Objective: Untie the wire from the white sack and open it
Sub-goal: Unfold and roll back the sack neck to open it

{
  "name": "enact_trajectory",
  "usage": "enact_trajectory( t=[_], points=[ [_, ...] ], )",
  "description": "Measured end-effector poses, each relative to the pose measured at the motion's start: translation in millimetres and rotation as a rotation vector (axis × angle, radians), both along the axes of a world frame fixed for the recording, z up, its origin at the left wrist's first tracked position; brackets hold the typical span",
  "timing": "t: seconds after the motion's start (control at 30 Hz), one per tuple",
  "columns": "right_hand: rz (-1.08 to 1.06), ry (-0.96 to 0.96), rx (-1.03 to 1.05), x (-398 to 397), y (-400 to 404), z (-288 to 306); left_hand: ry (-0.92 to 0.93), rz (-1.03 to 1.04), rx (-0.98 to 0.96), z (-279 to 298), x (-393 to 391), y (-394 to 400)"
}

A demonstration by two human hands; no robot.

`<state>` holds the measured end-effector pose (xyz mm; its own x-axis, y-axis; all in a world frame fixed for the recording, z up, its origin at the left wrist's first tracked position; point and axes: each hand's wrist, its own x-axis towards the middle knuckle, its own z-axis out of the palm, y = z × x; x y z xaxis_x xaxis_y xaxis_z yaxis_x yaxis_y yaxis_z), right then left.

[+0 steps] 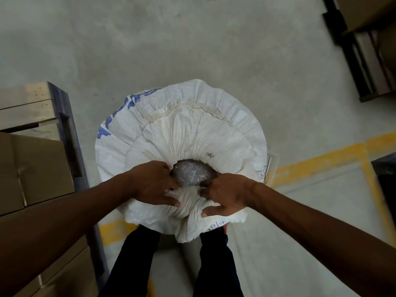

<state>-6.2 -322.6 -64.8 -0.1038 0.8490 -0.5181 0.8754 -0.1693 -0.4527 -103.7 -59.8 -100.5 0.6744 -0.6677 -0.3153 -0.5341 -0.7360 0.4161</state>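
Observation:
A large white woven sack [182,127] with blue print stands upright on the concrete floor in front of my legs. Its gathered mouth is parted into a small opening [191,173] that shows a clear plastic liner with pale granules inside. My left hand [154,183] grips the bunched fabric on the left edge of the opening. On the right edge, my right hand [225,194] grips the fabric, thumb pressed on the folds below. No wire is visible on the sack.
A wooden pallet [42,108] with cardboard boxes [32,168] stands close on the left. Dark racking with boxes [364,46] fills the upper right. Yellow floor lines [321,163] run to the right of the sack. Bare concrete lies beyond the sack.

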Motion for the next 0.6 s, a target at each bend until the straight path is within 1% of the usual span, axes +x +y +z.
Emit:
enact_trajectory(
  t=[0.1,0.13,0.23,0.3,0.4,0.43,0.5,0.6],
  points=[
    [-0.127,-0.068,0.054,-4.2,-8.7,2.3,-0.028,0.118,-0.02,1.7,-10.0,4.4],
    [-0.166,-0.099,0.032,-6.4,-10.7,2.9,-0.015,0.135,0.007,3.0,-11.7,5.1],
    [-0.228,-0.2,-0.12,-11.3,-15.6,-1.9,0.07,0.178,0.095,7.0,-13.1,7.5],
    [-0.178,-0.277,-0.18,-11.8,-18.4,-5.3,0.056,0.205,0.138,8.2,-15.0,11.9],
    [-0.017,-0.362,-0.144,-13.2,-23.9,-5.7,0.009,0.211,0.167,7.9,-21.7,17.2],
    [0.025,-0.368,-0.139,-14.5,-25.7,-3.6,-0.022,0.205,0.15,6.8,-23.2,17.5],
    [0.053,-0.351,-0.155,-16.0,-28.0,0.9,-0.117,0.153,0.051,2.3,-25.5,16.6],
    [-0.038,-0.253,-0.213,-17.3,-27.6,8.7,-0.131,0.049,-0.066,-1.3,-27.7,13.5]
  ],
)
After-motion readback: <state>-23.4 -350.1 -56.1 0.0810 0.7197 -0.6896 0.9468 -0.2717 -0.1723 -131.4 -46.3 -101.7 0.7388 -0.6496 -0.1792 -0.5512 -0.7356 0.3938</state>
